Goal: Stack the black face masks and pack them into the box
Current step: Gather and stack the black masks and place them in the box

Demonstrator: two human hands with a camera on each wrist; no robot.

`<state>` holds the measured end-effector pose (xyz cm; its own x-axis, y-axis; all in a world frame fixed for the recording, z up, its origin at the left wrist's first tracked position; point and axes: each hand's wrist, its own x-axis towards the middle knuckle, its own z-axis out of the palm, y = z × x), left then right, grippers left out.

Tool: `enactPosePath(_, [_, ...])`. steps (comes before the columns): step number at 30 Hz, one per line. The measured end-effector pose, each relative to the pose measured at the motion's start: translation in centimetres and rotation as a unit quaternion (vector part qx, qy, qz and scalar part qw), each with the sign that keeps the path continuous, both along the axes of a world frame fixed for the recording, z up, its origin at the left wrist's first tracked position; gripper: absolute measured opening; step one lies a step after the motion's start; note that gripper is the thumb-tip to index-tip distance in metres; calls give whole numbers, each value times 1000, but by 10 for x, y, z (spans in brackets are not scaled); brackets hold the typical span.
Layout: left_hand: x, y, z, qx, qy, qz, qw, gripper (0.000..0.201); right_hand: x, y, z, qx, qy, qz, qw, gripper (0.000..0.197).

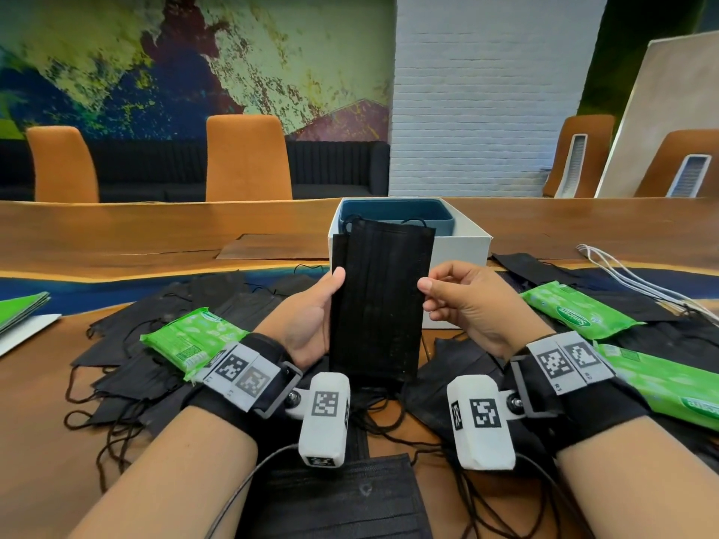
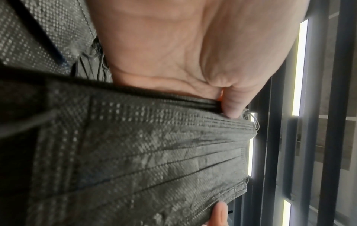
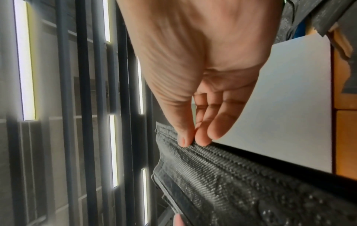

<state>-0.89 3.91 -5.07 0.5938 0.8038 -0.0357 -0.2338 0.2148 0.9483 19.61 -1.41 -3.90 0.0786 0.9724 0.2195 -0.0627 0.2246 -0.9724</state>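
A stack of black face masks stands upright in the air between my hands, in front of the white box with its blue insert. My left hand grips the stack's left edge, thumb on the front and fingers hidden behind. In the left wrist view the thumb presses the stack. My right hand pinches the right edge with thumb and forefinger, and its fingertips sit on the stack. Loose black masks lie spread over the table.
Green wipe packs lie at left and right, with another nearer me. More masks lie under my wrists. White cords trail at far right. A green notebook sits at the left edge.
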Motion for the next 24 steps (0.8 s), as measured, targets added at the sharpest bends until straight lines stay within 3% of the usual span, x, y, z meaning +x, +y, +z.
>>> enactPosePath(8, [-2, -5, -1, 59, -24, -41, 997, 62, -4, 4, -6, -12, -28, 6, 1000, 12])
enactPosePath(15, [2, -5, -2, 58, 5, 10, 998, 29, -7, 5, -8, -2, -77, -2, 997, 9])
enactPosePath(21, [-1, -2, 8, 33, -33, 41, 998, 22, 3, 7, -7, -12, -70, -26, 997, 10])
enactPosePath(24, [-6, 3, 19, 15, -80, 76, 994, 29, 3, 8, -6, -25, -55, -10, 998, 15])
